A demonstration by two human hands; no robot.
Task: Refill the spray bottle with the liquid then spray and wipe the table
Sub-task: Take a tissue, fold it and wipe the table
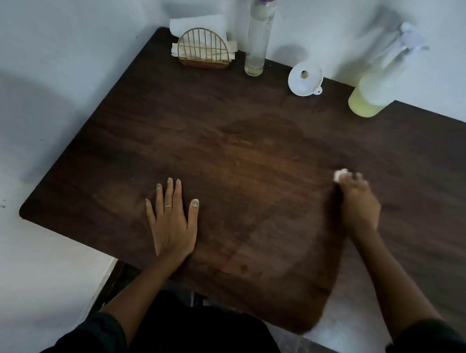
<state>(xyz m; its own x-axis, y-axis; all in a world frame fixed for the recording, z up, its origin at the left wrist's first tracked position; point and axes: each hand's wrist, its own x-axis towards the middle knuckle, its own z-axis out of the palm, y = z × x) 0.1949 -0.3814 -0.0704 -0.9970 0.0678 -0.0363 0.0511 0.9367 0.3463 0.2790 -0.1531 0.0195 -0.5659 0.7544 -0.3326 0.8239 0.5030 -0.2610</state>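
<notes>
Dark wood desk (257,156): the right hand (359,202) closed on a white tissue (341,174) near the right edge; the left hand (173,221) lay flat, empty; the spray bottle (379,82) stood at the far-right corner.

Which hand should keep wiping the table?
The right hand, most likely. It already holds the white wad against the table, beside the damp patch. The left hand lies flat, fingers spread, holding nothing.
</notes>
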